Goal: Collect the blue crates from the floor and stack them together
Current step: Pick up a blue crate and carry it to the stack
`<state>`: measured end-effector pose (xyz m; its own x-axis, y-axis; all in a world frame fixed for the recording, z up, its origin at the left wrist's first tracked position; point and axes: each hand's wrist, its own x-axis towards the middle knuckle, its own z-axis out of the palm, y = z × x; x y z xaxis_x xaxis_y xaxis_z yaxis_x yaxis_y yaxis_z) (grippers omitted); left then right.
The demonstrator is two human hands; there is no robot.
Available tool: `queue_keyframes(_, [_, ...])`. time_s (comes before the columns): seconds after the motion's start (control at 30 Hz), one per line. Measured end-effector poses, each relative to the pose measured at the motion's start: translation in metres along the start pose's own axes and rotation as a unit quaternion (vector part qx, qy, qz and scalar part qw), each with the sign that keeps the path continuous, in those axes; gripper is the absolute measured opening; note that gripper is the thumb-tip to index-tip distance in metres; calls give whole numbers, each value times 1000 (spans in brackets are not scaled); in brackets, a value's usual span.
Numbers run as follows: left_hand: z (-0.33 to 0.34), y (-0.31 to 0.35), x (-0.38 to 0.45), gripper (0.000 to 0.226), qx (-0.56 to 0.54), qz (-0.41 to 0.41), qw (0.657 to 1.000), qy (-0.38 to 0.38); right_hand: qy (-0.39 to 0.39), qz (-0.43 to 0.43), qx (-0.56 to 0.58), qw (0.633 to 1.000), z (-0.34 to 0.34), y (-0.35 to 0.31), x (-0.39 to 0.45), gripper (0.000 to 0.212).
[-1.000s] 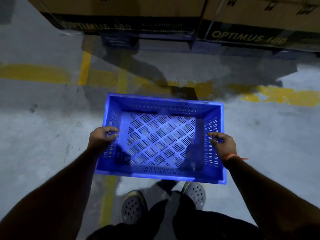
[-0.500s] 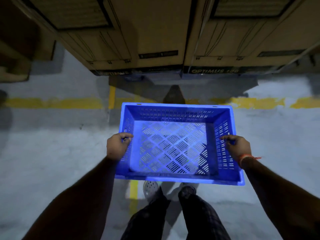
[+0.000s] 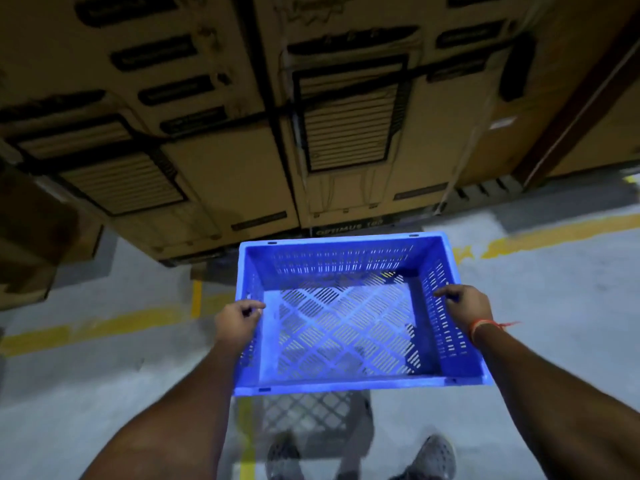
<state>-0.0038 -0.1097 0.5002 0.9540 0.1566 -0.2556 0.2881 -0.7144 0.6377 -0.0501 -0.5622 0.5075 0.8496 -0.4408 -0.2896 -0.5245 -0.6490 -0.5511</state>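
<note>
One empty blue crate (image 3: 346, 261) with slotted walls and a lattice bottom hangs level in front of me, above the floor. My left hand (image 3: 237, 322) grips its left rim, fingers curled over the edge. My right hand (image 3: 465, 306), with an orange thread on the wrist, grips the right rim. No other blue crate is in view.
Tall brown cardboard boxes (image 3: 225, 161) printed "OPTIMUS 100" stand close ahead and to the left. The grey concrete floor (image 3: 554, 306) carries worn yellow lines (image 3: 86, 327). My feet in perforated grey shoes (image 3: 433, 457) stand below the crate.
The crate has been lifted higher and carried a little to the right, both hands keeping their grip. My view has tilted up, so the cardboard boxes fill more of the frame.
</note>
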Motion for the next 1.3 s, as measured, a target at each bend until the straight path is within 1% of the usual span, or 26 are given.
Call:
queue_keyframes(0.17, [68,105,-20,10,-8,4,1000,9,26,-2,17,1000,-90,68,41,34])
queue_keyframes(0.3, [131,188,-31,9,1,16,1000,12,45,14,20,999,-167,126,74,32])
queue_keyframes(0.47, [211,271,-34,12,4,27,1000,-14,68,20,7,997,-246,188,120,31])
queue_keyframes(0.63, [287,334,-12,11,12,35,999,-38,65,39,-2,997,-291,248,175,31])
queue_keyframes(0.77, [363,390,19,10,5,37,998,-55,64,67,11,996,-326,299,238,30])
queue_keyframes(0.9, [435,446,43,11,-7,21,997,-76,48,89,-1,995,-369,343,300,27])
queue_keyframes(1.07, [494,520,49,10,-24,17,996,-88,41,111,17,993,-424,391,362,25])
queue_keyframes(1.17, [528,551,47,10,-45,7,995,-93,14,97,14,995,-449,421,402,22])
queue_keyframes(1.3, [589,571,45,12,-63,-15,993,-101,-33,86,12,996,-464,472,465,21])
